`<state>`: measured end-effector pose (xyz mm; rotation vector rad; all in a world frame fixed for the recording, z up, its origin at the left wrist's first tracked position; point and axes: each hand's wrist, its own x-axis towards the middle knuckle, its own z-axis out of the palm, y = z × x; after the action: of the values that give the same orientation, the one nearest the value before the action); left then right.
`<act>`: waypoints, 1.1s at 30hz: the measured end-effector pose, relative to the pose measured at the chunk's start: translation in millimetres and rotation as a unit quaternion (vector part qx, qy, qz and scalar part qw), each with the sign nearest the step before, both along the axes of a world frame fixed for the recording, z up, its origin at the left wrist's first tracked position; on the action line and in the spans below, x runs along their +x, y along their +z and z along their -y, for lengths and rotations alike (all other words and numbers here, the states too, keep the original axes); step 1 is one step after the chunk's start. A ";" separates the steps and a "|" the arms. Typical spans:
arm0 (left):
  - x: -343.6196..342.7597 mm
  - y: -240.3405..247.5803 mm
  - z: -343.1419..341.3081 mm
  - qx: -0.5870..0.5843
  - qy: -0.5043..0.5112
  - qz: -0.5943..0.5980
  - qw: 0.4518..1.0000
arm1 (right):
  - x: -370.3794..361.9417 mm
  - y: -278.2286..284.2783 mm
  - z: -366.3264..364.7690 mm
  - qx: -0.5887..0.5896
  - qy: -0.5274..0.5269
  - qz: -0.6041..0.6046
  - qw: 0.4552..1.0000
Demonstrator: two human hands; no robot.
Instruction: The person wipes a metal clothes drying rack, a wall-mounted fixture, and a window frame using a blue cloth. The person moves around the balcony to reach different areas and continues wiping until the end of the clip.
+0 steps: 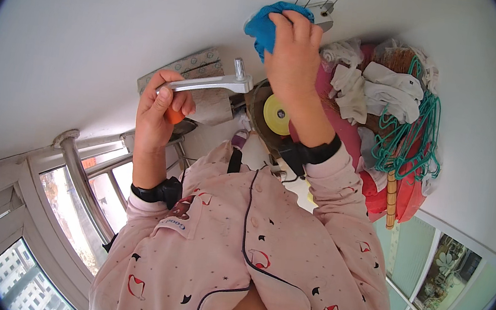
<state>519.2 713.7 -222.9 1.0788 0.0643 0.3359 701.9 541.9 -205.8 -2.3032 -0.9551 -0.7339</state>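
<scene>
We are looking down at a silver metal crank held up in front of a pale wall, left of the middle of the view. Its arm lies nearly level, a short metal stub rises from the right end, and an orange knob hangs below the left end. The left hand is closed on that left end, thumb and fingers pressed together around the arm and knob.

To the upper right, the right hand has its fingers clamped on a bunched blue cloth. The cloth is just beside a small grey fixture on the wall, where thin cables run upward.

Farther right, white garments and a tangle of green hangers are heaped over red and pink things. Below is our wearer's pink patterned top; at lower left, a metal rail crosses a window.
</scene>
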 end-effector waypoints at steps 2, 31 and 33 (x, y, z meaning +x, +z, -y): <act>-0.6 0.9 -1.7 -0.002 0.001 0.004 1.000 | 1.3 -6.1 -8.9 -0.009 0.000 0.068 0.998; 2.4 4.8 -3.1 0.013 0.003 -0.010 1.000 | 10.6 0.9 61.0 0.348 0.038 -0.290 0.891; 4.7 2.5 -3.9 0.013 0.004 -0.019 1.000 | 22.2 2.7 61.7 0.389 0.016 -0.272 0.880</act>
<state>524.0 717.5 -220.3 1.1103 0.0986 0.3235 724.0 480.2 -203.0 -1.6144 -0.3300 -0.3163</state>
